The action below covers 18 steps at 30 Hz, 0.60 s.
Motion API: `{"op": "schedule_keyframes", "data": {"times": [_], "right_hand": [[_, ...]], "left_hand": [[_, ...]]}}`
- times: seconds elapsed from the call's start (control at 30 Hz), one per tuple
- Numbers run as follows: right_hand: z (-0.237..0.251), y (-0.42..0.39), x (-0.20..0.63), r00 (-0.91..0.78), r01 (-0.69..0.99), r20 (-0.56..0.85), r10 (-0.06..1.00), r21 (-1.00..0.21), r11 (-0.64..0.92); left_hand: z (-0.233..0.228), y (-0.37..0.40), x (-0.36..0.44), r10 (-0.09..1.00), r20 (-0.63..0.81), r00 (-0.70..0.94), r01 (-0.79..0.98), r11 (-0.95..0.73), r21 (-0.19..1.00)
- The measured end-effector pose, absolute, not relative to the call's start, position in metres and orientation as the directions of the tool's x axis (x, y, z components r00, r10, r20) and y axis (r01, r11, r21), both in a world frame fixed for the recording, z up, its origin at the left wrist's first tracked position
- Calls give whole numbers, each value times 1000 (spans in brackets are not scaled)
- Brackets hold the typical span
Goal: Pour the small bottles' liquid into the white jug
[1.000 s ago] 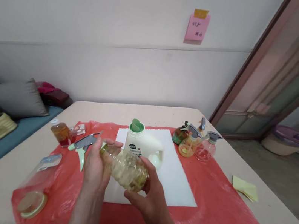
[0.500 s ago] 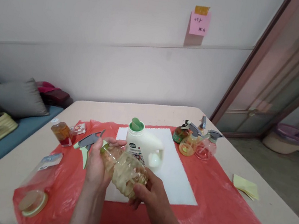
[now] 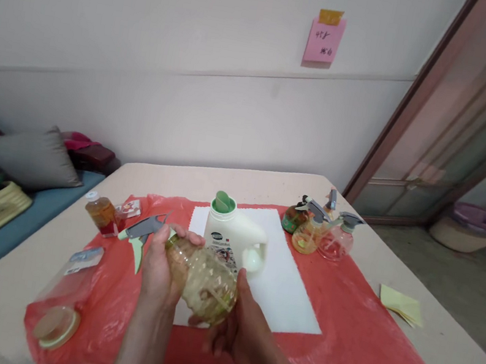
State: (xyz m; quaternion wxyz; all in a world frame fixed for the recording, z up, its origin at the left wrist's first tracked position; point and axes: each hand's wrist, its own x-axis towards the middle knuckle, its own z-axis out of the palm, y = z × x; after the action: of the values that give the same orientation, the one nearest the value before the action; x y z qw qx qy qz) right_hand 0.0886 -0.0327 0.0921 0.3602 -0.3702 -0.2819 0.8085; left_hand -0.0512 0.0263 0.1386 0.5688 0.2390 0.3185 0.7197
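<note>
I hold a clear, ribbed spray bottle [image 3: 202,274] with yellowish liquid on its side above the red plastic sheet [image 3: 360,344]. My left hand [image 3: 158,270] is wrapped around its neck, just below the grey and pale green trigger head [image 3: 141,233]. My right hand [image 3: 238,324] grips the bottle's base from below. Right behind the bottle stands a white jug [image 3: 233,239] with a green cap on a white paper sheet [image 3: 286,282].
Three small spray bottles [image 3: 316,231] cluster at the back right. An amber bottle [image 3: 100,214] stands at the left, and a clear jar [image 3: 60,300] lies on its side near the front left. Yellow notes [image 3: 402,305] lie right. Cushions [image 3: 30,159] sit beyond the table's left edge.
My right hand has shifted from the bottle's side to under its base, and the bottle has tilted so its base points more toward me.
</note>
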Motion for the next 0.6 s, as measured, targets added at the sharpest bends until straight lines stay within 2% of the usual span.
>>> {"op": "schedule_keyframes", "data": {"times": [0.03,0.1,0.17,0.23,0.3,0.33,0.4,0.47,0.5,0.53,0.6], "right_hand": [[91,-34,89,-372,-337,-327,869,-825,-454],[90,-37,89,-169,-146,-117,979,-979,-142],[90,-40,90,-40,77,85,996,-993,88],[91,-42,90,8,138,158,987,-978,156],[92,-40,91,-67,-27,65,996,-998,64],[92,-38,91,-166,-159,-41,985,-985,-68],[91,-34,91,-419,-364,-262,869,-829,-425],[89,-29,91,-584,-420,-382,716,-612,-670],[88,-28,90,-617,-420,-404,675,-557,-717],[87,-28,89,-612,-424,-405,679,-556,-714],[85,-30,88,-511,-424,-353,784,-690,-587]], "left_hand": [[139,28,-51,960,-37,-276,-660,-161,734],[139,30,-52,938,-69,-340,-653,-182,735],[139,32,-54,933,-91,-348,-657,-173,734],[139,31,-55,950,-100,-295,-660,-127,740],[139,28,-55,971,-94,-221,-660,-78,747],[140,27,-55,978,-88,-188,-661,-60,748],[139,25,-55,990,-70,-126,-663,-32,748],[138,24,-54,994,-49,-99,-660,-29,751],[138,25,-54,993,-44,-114,-658,-42,752],[137,26,-54,988,-47,-145,-658,-61,751],[136,29,-55,968,-86,-234,-662,-94,744]]}}
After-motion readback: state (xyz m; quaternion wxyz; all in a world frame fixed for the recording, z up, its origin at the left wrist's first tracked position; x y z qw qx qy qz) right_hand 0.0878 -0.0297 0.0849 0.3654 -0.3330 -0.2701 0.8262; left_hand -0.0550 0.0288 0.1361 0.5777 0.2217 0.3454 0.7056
